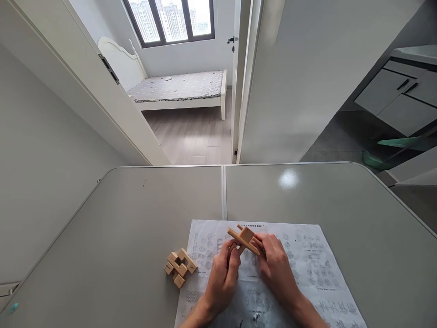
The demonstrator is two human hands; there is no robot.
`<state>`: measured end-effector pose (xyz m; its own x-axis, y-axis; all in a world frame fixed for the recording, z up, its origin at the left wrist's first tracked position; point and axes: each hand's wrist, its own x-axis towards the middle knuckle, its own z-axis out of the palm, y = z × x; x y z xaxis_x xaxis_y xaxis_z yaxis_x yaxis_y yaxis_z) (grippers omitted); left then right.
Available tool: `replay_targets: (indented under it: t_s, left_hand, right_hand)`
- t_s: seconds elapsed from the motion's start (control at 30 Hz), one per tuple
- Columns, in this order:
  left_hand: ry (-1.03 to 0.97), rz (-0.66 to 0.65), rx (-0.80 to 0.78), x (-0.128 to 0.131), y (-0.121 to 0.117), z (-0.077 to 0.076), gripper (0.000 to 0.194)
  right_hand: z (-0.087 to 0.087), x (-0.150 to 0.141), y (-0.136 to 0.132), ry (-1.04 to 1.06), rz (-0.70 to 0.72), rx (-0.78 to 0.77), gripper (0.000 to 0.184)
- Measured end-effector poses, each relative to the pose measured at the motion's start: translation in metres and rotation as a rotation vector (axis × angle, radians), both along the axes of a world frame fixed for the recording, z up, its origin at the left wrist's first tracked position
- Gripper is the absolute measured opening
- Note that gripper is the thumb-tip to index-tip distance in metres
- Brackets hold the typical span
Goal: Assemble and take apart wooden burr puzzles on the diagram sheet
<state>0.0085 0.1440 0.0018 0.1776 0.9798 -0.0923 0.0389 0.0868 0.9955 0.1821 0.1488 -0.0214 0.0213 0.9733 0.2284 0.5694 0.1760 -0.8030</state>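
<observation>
Wooden pieces — pinched in both hands' grip | gray table | bed beyond doorway

Reaching in from bottom edge with left forearm and right forearm, both bare, slanting inward. Pinching with left hand, thumb beside bent index finger. Gripping with right hand, back turned up, fingers bent leftward. Holding both hands close together, fingertips near each other.
</observation>
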Motion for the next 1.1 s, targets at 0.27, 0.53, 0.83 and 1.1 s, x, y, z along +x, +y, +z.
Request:
replay_targets:
  t_s: [0.27, 0.53, 0.83, 1.1]
  left_hand:
    - [0.309, 0.041, 0.302, 0.002, 0.007, 0.010, 0.022]
    - [0.383, 0.121, 0.350, 0.001, 0.008, 0.003, 0.019]
    - [0.345, 0.139, 0.335, 0.001, 0.007, 0.002, 0.018]
    - [0.322, 0.127, 0.319, 0.001, 0.007, 0.002, 0.020]
  right_hand:
    - [0.020, 0.009, 0.000, 0.632, -0.144, -0.293, 0.041]
    - [0.025, 0.009, -0.008, 1.061, -0.119, -0.371, 0.039]
    - [0.034, 0.006, -0.012, 1.063, 0.072, -0.487, 0.064]
    - [0.034, 0.006, -0.014, 1.036, 0.188, -0.488, 0.064]
